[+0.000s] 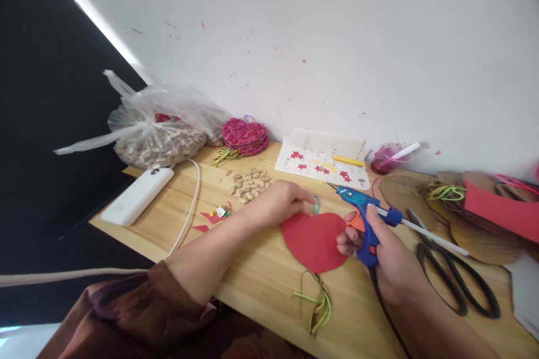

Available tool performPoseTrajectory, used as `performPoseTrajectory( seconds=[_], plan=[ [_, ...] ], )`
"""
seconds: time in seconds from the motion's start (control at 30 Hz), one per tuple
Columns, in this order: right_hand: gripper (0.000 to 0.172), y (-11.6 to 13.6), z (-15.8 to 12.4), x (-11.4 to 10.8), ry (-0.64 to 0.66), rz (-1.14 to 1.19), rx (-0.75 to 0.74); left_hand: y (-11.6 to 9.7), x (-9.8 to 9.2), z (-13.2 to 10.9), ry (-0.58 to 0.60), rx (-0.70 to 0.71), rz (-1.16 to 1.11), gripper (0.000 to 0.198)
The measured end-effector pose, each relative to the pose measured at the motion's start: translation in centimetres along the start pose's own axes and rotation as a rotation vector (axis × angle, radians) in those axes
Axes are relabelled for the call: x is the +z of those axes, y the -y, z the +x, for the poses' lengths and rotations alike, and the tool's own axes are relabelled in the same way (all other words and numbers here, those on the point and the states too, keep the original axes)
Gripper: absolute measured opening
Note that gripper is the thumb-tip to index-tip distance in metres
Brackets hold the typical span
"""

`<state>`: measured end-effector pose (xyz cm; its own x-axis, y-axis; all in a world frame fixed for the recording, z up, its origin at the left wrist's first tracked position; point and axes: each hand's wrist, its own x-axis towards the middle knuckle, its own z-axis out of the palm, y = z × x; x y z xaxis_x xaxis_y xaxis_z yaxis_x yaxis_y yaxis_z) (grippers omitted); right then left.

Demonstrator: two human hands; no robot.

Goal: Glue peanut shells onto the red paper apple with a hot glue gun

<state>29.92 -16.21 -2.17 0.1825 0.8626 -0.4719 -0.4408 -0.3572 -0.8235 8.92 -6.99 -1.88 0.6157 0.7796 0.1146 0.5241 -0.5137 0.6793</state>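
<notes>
My right hand (pixel 381 249) is wrapped round the handle of a blue hot glue gun (pixel 365 207), its nozzle pointing left over the top edge of a red round paper piece (pixel 314 241) lying on the wooden table (pixel 261 275). My left hand (pixel 283 202) rests at the upper left edge of the red piece, fingertips pinched on a small teal loop (pixel 316 204). A glue stick pokes out of the gun's back toward the right. A green and yellow thread tassel (pixel 320 303) lies below the red piece.
Black scissors (pixel 457 275) lie right of my right hand. Brown card pieces and red paper (pixel 501 210) fill the far right. A seed pile (pixel 249 182), a clear bag of seeds (pixel 162 137), pink woven hearts (pixel 245 136), a white power bank (pixel 137 195), star paper (pixel 324 160), and a pink cup (pixel 385 158) sit behind.
</notes>
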Motion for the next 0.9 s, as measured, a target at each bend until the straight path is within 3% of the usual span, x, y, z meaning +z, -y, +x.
performPoseTrajectory(
  seconds=[0.13, 0.2, 0.3, 0.43, 0.6, 0.9],
  plan=[
    [0.039, 0.0, 0.1, -0.2, 0.023, 0.031, 0.007, 0.9, -4.0, -0.3, -0.447, -0.232, 0.118, 0.029],
    [0.038, 0.1, 0.2, -0.2, 0.008, 0.041, 0.009, 1.5, -5.7, -0.5, -0.523, -0.348, 0.262, 0.029],
    [0.037, 0.2, 0.1, -0.1, -0.024, 0.039, 0.011, 2.6, -6.9, -0.7, -0.466, -0.493, 0.436, 0.026],
    [0.037, 0.4, 0.2, -0.3, -0.029, 0.023, 0.033, 4.2, -6.6, -0.6, -0.325, -0.607, 0.534, 0.028],
    [0.036, 0.4, 0.4, -0.5, -0.008, 0.045, 0.035, 5.3, -5.9, -0.1, -0.254, -0.617, 0.533, 0.024],
    [0.036, 0.5, 0.3, -0.3, -0.025, 0.019, 0.033, 5.4, -5.5, 0.2, -0.196, -0.556, 0.534, 0.026]
  ],
)
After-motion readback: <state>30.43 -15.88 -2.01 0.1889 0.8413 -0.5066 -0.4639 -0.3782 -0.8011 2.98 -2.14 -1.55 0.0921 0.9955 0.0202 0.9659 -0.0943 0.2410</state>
